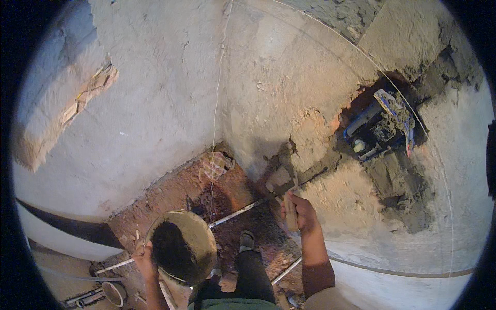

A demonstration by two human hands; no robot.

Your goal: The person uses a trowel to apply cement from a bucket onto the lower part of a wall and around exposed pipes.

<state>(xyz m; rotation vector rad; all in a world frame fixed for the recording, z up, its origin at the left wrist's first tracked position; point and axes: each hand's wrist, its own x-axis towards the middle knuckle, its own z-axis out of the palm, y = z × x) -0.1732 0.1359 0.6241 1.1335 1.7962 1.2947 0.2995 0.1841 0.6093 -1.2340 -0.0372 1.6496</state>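
Observation:
My left hand [144, 259] is closed on the rim of a round, pale bucket [203, 243] at lower left. The bucket is tilted, and dark wet mortar [173, 250] lies inside it. To the right of the bucket, my right hand [304, 213] is wrapped round the wooden handle of a trowel [291, 214]. Its metal neck points up toward the wall; the blade is hard to make out against the grey mortar. Close beyond the trowel, a band of wet mortar [318, 169] runs along the lower right wall.
A wall recess [380, 126] at right holds a dark box, with a mortar-smeared flap over it. Thin string [216, 103] hangs by the corner. A white pipe [240, 213] crosses the reddish rubble floor [170, 191]. A second bucket [113, 293] stands at lower left, beside pipes.

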